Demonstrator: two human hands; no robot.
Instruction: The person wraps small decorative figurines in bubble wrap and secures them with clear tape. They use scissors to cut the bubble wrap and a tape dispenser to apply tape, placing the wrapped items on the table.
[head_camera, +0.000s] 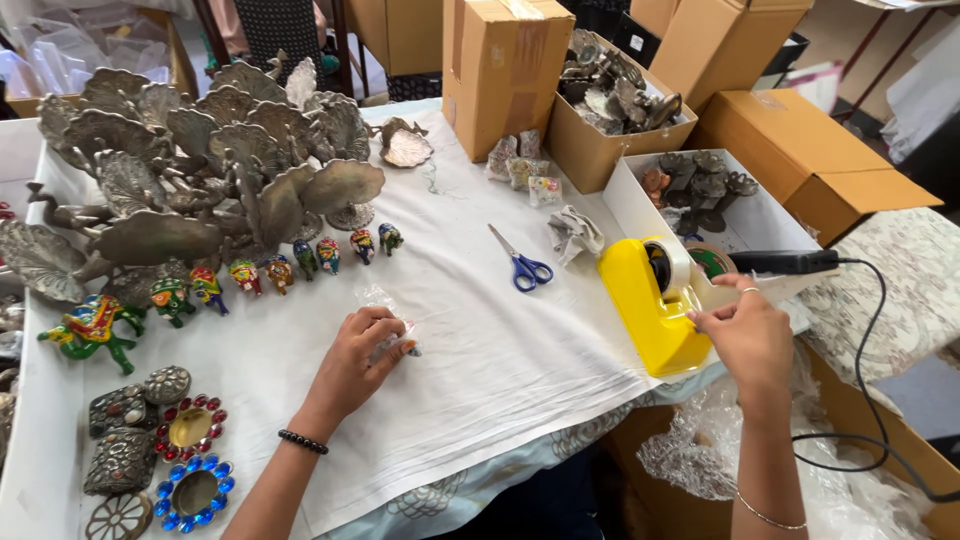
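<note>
So the person's left hand (362, 352) is down on the white cloth (480, 350), fingers curled shut around a small item in clear plastic wrap (392, 335). Can't really tell what's inside, just a bit of wrap and a dark tip poking out past the fingers. That little wrapped thing sits on the cloth a good way left of the yellow tape dispenser (650, 305), and below the blue-handled scissors (521, 264).

The right hand (745, 335) is right up against the right side of the tape dispenser, fingers pinched together at the tape end by the roll. It looks like it's got the strip of tape between thumb and fingers, though the tape itself is too thin to make out for sure.

Everything else relative to the dispenser: a crumpled bit of cloth (573, 232) just up and left of it, a white open box of dark metal pieces (700, 185) right behind it, and a black tool with a cord (785, 262) resting on that box's edge. Further left there's a row of small painted figurines (290, 268), and behind those a big pile of metal peacock figures (210, 170). Far left and lower, some jewelled round dishes (190, 460). Cardboard boxes (505, 65) stand at the back.
</note>
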